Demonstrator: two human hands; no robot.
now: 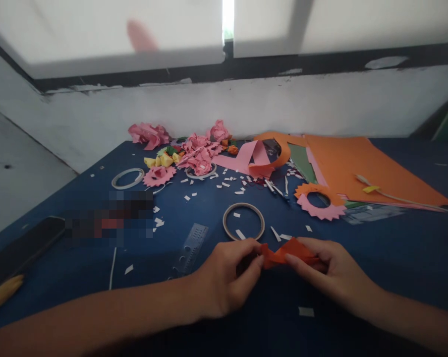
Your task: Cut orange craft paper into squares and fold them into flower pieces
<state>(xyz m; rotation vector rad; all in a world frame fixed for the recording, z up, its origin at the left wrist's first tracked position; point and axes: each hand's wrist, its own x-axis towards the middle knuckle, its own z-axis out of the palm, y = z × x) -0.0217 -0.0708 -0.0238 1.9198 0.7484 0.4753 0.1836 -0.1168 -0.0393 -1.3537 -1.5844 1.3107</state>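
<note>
A folded piece of orange paper is stretched between my two hands, just above the blue table. My left hand pinches its left end between thumb and fingers. At the other end, my right hand grips the paper with the thumb in front and the fingers behind. Right behind the hands lies a roll of tape with white paper scraps in and around it. A clear plastic ruler lies beyond my left wrist.
Crumpled pink paper flowers are heaped at the back. Orange sheets lie at the right, by a zigzag-edged paper ring. Another tape roll and a dark phone-like object are at the left. A wall bounds the table.
</note>
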